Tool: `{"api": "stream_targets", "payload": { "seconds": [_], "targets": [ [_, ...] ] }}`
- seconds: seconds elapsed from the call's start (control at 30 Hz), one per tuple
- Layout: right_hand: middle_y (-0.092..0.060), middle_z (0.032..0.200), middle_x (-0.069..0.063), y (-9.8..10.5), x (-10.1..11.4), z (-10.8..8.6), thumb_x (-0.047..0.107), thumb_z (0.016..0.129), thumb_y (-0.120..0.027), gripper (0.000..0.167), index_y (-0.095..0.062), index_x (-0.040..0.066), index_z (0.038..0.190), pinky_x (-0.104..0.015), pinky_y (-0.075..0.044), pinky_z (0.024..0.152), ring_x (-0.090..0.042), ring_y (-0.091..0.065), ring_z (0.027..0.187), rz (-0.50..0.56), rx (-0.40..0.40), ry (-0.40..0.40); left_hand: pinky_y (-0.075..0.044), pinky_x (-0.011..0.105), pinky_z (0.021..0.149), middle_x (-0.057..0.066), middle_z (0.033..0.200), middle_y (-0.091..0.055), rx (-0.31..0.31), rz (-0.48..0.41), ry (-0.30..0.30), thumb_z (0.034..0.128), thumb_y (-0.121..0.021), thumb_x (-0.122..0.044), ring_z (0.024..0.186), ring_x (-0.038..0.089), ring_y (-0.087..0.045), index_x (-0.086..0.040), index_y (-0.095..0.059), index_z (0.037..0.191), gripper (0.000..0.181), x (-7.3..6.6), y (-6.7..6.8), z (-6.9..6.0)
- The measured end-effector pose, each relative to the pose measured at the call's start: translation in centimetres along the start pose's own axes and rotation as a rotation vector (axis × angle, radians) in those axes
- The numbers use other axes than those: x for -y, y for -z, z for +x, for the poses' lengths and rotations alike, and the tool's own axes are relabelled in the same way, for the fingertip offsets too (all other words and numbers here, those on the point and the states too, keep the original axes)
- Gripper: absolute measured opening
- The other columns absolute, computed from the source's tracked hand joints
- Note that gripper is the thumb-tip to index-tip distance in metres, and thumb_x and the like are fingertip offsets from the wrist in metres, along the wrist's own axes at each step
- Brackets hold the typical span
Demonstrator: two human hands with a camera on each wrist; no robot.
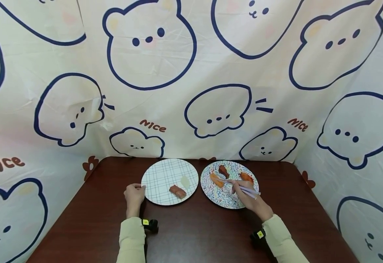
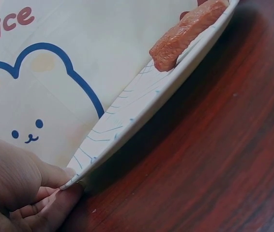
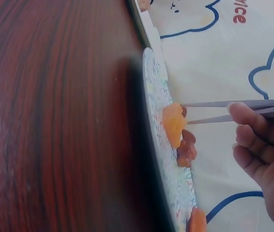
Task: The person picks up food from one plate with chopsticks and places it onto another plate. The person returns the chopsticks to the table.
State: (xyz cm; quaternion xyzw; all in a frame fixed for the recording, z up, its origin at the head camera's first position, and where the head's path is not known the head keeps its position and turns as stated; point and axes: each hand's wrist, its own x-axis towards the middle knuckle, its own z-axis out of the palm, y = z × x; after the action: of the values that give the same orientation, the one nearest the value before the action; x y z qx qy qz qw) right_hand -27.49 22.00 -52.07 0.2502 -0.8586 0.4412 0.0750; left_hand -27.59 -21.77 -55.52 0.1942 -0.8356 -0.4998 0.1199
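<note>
In the head view my left hand (image 1: pixel 134 197) pinches the left rim of a white plate with a grid pattern (image 1: pixel 156 175); its thumb lies on top and fingers beneath in the left wrist view. A brown piece of meat (image 1: pixel 177 191) and a pale green slice (image 1: pixel 185 181) lie on that plate. My right hand (image 1: pixel 247 199) holds pale lilac chopsticks (image 3: pixel 209 103) over a speckled plate (image 1: pixel 208 195). Their tips are at an orange piece of food (image 3: pixel 174 124), which rests on the plate. Whether they grip it, I cannot tell.
A small drumstick-shaped brown piece (image 1: pixel 223 171) and an orange-red piece (image 1: pixel 246 177) also lie on the speckled plate. Both plates stand side by side near the far edge of the dark wooden table (image 1: pixel 191 233). A cartoon-printed cloth (image 1: pixel 217 73) hangs behind and at the sides.
</note>
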Motion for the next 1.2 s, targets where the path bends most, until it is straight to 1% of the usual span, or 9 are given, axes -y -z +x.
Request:
{"api": "stream_targets", "payload": {
  "seconds": [0.07, 0.27, 0.47, 0.6, 0.7, 0.83, 0.93, 1.1, 1.2],
  "targets": [
    [-0.066, 0.082, -0.013, 0.2, -0.4, 0.0, 0.024, 0.112, -0.043, 0.047, -0.07, 0.0, 0.081, -0.021, -0.033, 0.048, -0.007, -0.039, 0.056, 0.046, 0.016, -0.051, -0.052, 0.054, 0.082, 0.027, 0.103, -0.067, -0.003, 0.002, 0.001, 0.1013, -0.06, -0.015, 0.098, 0.043, -0.061, 0.011, -0.066, 0.117, 0.031, 0.0, -0.1, 0.0],
    [-0.065, 0.079, -0.012, 0.7, -1.3, -0.2, 0.027, 0.111, -0.042, 0.048, -0.07, 0.003, 0.081, -0.021, -0.033, 0.051, -0.01, -0.042, 0.058, 0.083, 0.055, -0.186, -0.052, 0.055, 0.081, 0.027, 0.101, -0.067, -0.005, 0.007, -0.012, 0.1012, -0.059, -0.014, 0.097, 0.043, -0.062, 0.012, -0.066, 0.117, 0.031, 0.1, -0.1, 0.0],
    [-0.073, 0.111, -0.015, 0.8, -1.8, -0.4, 0.022, 0.111, -0.044, 0.046, -0.071, 0.004, 0.08, -0.023, -0.04, 0.058, -0.021, -0.06, 0.091, 0.079, 0.074, -0.147, -0.052, 0.055, 0.082, 0.027, 0.101, -0.068, -0.01, 0.01, -0.013, 0.1008, -0.059, -0.014, 0.096, 0.042, -0.062, 0.012, -0.067, 0.117, 0.031, 0.2, -0.2, 0.1],
    [-0.073, 0.103, -0.017, 1.0, -1.6, -0.4, 0.022, 0.111, -0.044, 0.045, -0.071, 0.004, 0.079, -0.022, -0.037, 0.054, -0.016, -0.056, 0.076, 0.06, 0.052, -0.119, -0.052, 0.055, 0.082, 0.027, 0.101, -0.068, -0.015, 0.01, -0.014, 0.1008, -0.059, -0.015, 0.096, 0.042, -0.063, 0.011, -0.067, 0.116, 0.031, 0.1, -0.2, 0.1],
    [-0.07, 0.093, -0.016, 1.2, -1.5, -0.3, 0.021, 0.111, -0.043, 0.045, -0.07, 0.003, 0.079, -0.021, -0.033, 0.051, -0.011, -0.043, 0.062, 0.05, 0.015, -0.107, -0.052, 0.055, 0.081, 0.026, 0.099, -0.068, -0.017, 0.011, -0.014, 0.101, -0.059, -0.015, 0.095, 0.042, -0.063, 0.012, -0.067, 0.116, 0.031, 0.1, -0.1, 0.0],
    [-0.069, 0.095, -0.019, 1.3, -1.4, -0.2, 0.02, 0.111, -0.042, 0.047, -0.068, 0.0, 0.077, -0.021, -0.032, 0.052, -0.01, -0.042, 0.061, 0.062, -0.015, -0.105, -0.051, 0.054, 0.079, 0.025, 0.095, -0.068, -0.011, 0.01, -0.011, 0.1011, -0.059, -0.014, 0.092, 0.041, -0.062, 0.012, -0.067, 0.115, 0.031, 0.2, 0.1, -0.1],
    [-0.072, 0.106, -0.021, 1.3, -1.5, -0.3, 0.017, 0.11, -0.042, 0.046, -0.067, 0.0, 0.076, -0.02, -0.032, 0.051, -0.011, -0.052, 0.072, 0.073, -0.005, -0.123, -0.051, 0.054, 0.079, 0.024, 0.094, -0.067, -0.003, 0.011, -0.007, 0.1015, -0.058, -0.015, 0.092, 0.041, -0.062, 0.012, -0.066, 0.116, 0.032, 0.2, 0.2, -0.1],
    [-0.071, 0.09, -0.017, 1.5, -2.0, -0.3, 0.012, 0.108, -0.042, 0.043, -0.069, 0.002, 0.075, -0.02, -0.029, 0.046, -0.01, -0.046, 0.059, 0.046, 0.017, -0.14, -0.051, 0.055, 0.081, 0.027, 0.099, -0.068, -0.003, 0.001, -0.013, 0.1013, -0.059, -0.015, 0.096, 0.043, -0.062, 0.013, -0.066, 0.118, 0.032, 0.0, 0.1, -0.1],
    [-0.071, 0.09, -0.019, 1.6, -2.1, -0.4, 0.011, 0.107, -0.043, 0.041, -0.069, 0.003, 0.076, -0.021, -0.032, 0.048, -0.011, -0.05, 0.063, 0.026, 0.026, -0.137, -0.052, 0.056, 0.082, 0.027, 0.099, -0.068, -0.014, 0.0, -0.017, 0.1005, -0.06, -0.014, 0.096, 0.043, -0.063, 0.013, -0.067, 0.116, 0.031, -0.1, 0.1, -0.1]
  ]
}}
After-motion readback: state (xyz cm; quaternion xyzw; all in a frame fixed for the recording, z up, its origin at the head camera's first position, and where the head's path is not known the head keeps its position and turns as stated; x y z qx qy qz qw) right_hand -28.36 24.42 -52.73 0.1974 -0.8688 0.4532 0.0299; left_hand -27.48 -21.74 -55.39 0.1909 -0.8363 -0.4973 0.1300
